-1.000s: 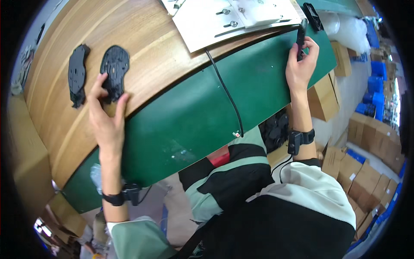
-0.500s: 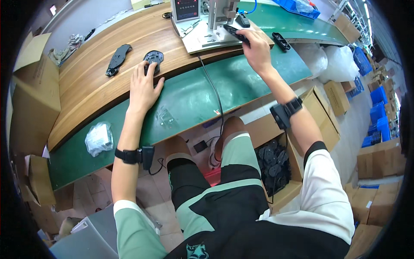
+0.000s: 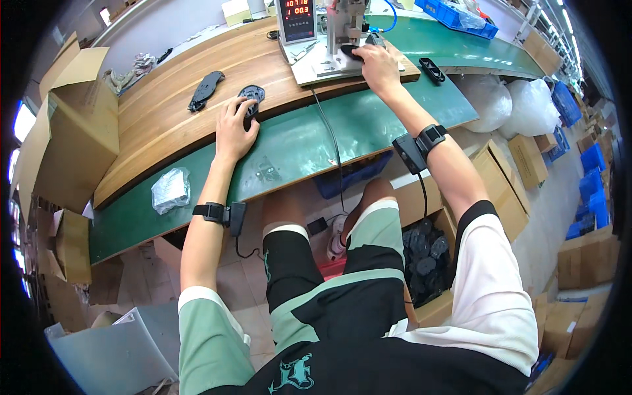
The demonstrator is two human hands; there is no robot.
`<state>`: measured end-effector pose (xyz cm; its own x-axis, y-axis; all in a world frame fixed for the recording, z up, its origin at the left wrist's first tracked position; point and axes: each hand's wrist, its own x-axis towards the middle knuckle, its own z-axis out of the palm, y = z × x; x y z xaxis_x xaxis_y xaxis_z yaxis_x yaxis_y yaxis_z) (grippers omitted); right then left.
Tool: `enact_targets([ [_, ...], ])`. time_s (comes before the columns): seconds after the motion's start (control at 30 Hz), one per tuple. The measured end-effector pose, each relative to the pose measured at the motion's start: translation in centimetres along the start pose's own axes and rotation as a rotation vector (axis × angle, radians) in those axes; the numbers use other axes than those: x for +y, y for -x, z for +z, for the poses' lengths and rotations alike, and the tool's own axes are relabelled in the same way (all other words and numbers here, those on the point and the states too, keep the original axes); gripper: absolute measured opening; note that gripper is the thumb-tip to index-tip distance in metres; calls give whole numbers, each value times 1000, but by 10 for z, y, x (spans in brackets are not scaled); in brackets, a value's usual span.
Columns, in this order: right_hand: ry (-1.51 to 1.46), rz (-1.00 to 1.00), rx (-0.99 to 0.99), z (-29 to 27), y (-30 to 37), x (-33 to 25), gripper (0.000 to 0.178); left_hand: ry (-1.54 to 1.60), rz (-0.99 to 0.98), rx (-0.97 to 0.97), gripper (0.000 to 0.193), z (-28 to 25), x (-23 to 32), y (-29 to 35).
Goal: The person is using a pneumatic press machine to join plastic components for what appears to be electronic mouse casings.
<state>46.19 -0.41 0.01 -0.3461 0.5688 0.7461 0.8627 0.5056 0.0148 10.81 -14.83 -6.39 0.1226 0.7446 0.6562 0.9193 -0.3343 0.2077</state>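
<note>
My left hand [image 3: 236,128] has its fingers and thumb around the near edge of a rounded black plastic shell [image 3: 253,94], which lies on the wooden board. With my right hand [image 3: 380,68] I grip a dark plastic part [image 3: 351,51] by its right end, at the base of a bench press [image 3: 345,23]. The press column partly hides how that part sits. Another curved black plastic piece [image 3: 206,90] lies on the board, left of my left hand. A dark elongated tray-like part [image 3: 432,70] rests to the right of the press.
A display box [image 3: 296,20] with red digits stands beside the press. A cable [image 3: 324,125] hangs over the green bench edge. On the bench's left lies a clear bag [image 3: 171,190]. Below right, an open carton holds black parts [image 3: 424,253]; another carton [image 3: 82,138] stands left.
The part in my right hand has moved in toward the press column and turned. The display now shows lit red digits. My left hand stays on the shell; the whole view has shifted slightly.
</note>
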Motion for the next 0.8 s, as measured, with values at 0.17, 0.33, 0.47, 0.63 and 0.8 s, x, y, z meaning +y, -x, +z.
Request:
enact_targets([
  [0.17,-103,-52,-216,-13,-9,1,36,10,0,-6,47,-3,-4,0],
  [0.33,-134,-60,-278,-13,-13,9,39,16,-2,-36,48,-2,-2,-1],
  [0.47,-119,-38,-293,-13,-3,-3,40,39,-17,-53,51,-4,1,-1],
  [0.63,-196,-35,-219,-16,0,-3,39,86,-33,-52,50,-9,6,-6],
  [0.8,-205,62,-237,-20,2,-9,46,143,-29,-5,49,-8,7,-8],
])
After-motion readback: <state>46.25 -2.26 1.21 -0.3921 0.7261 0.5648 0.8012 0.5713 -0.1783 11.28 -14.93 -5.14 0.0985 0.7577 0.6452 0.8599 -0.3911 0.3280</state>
